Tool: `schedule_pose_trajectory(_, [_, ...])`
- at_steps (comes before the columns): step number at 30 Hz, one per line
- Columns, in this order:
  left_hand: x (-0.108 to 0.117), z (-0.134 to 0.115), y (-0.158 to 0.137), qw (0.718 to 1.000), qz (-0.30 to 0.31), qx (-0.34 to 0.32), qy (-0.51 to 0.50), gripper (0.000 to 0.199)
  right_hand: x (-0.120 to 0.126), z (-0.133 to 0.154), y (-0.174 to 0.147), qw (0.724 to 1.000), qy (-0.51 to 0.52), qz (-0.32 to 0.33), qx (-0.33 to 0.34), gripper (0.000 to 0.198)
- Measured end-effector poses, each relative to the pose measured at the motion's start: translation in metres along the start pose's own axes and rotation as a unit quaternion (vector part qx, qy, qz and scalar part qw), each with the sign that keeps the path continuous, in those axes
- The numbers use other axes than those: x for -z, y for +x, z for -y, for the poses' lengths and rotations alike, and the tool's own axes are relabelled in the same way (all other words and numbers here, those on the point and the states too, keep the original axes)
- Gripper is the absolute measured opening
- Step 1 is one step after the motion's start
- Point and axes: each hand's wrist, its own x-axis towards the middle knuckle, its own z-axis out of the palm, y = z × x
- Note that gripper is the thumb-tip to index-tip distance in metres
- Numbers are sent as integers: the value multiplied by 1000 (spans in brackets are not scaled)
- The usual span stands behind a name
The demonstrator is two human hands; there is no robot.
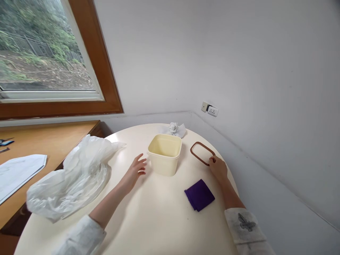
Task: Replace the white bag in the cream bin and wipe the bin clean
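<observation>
A pale yellow plastic bin stands upright on the round cream table, its top uncovered and nothing visible inside. Just left of the bin, my left hand hovers with fingers apart, holding nothing. At the right edge of the table, my right hand pinches the near corner of a brown rectangular ring-shaped frame with rounded corners. Between my right forearm and the bin lies a folded purple cloth, flat on the tabletop.
A crumpled clear plastic bag spreads over the table's left side. Behind the bin sits a knotted white plastic bag. A wooden desk with paper sheets adjoins on the left. Walls with a power socket rise behind.
</observation>
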Motion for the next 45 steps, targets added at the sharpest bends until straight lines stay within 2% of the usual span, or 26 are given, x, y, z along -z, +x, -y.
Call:
schedule_pose_trajectory(3, [-11,10,-10,998,56,24,25,62,-2,1,-1,1000,-12,1,-5,26])
schedule_pose_trajectory(6, [-27,13,-9,995,99,-2,23,58,-4,1,-2,1000,-22,3,-7,27])
schedule_pose_trajectory(10, [-39,15,4,997,63,-22,30,51,-5,3,-4,999,-36,7,-6,28])
schedule_pose_trajectory(15, [-41,18,25,999,20,-32,38,47,-6,6,-4,998,-54,15,-1,27])
schedule_pose_trajectory(18, [-43,17,29,998,-29,-38,49,49,-8,8,-5,998,-58,20,5,27])
schedule_pose_trajectory(20, [-45,14,24,994,-76,-53,54,57,-9,8,-5,998,-60,22,8,27])
schedule_pose_trajectory(23, [-51,9,7,981,-126,-134,67,74,-11,8,-5,998,-62,25,13,28])
schedule_pose_trajectory(27, [-65,1,-14,944,-84,-285,140,100,-14,9,-5,997,-62,30,26,28])
schedule_pose_trajectory(29, [-73,-3,-16,935,-62,-308,164,112,-15,10,-5,997,-63,33,30,28])
schedule_pose_trajectory(31, [-80,-5,-12,929,-62,-323,172,115,-16,11,-6,997,-65,36,33,29])
schedule_pose_trajectory(33, [-87,-5,-6,918,-73,-337,196,110,-16,12,-7,996,-67,38,35,29])
schedule_pose_trajectory(38, [-88,-1,6,888,-101,-354,275,80,-16,11,-9,995,-72,48,44,29])
schedule_pose_trajectory(41, [-77,-2,6,879,-91,-369,288,72,-15,10,-9,994,-77,57,47,30])
schedule_pose_trajectory(45, [-48,-10,-2,883,-42,-356,304,72,-13,10,-8,993,-84,74,45,30])
